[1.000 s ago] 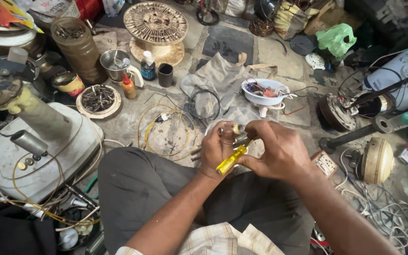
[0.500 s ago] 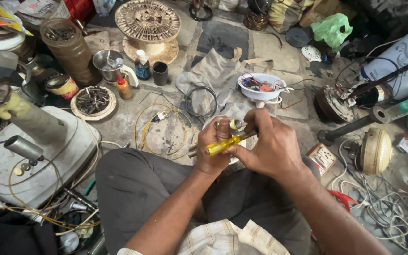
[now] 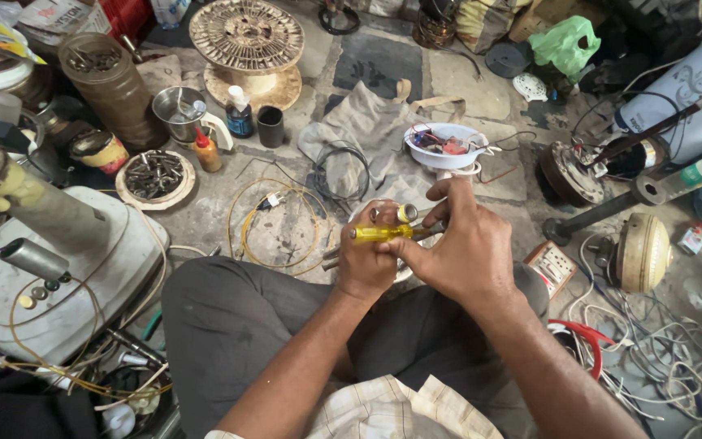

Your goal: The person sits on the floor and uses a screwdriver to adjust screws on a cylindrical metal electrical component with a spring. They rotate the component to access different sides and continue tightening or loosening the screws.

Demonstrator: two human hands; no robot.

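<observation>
In the head view my left hand (image 3: 369,258) and my right hand (image 3: 453,245) meet above my lap, over my grey trousers. A screwdriver with a clear yellow handle (image 3: 380,233) lies across both hands, its dark shaft running right under my right fingers. My left fingers also pinch a small metal ring-shaped part (image 3: 405,213) at the top. My right index finger stretches out over the shaft. A pale round plate beneath my hands is mostly hidden.
A white bowl (image 3: 445,156) of small parts stands just beyond my hands on a grey cloth (image 3: 365,122). Yellow wire loops (image 3: 244,228) lie on the floor at left, near a tray of screws (image 3: 154,174), bottles and a steel cup. Motor parts and tangled cables crowd the right.
The view has shifted slightly. The yellow screwdriver has swung from a slant to nearly level, and my hands have closed tighter around it and the small part.
</observation>
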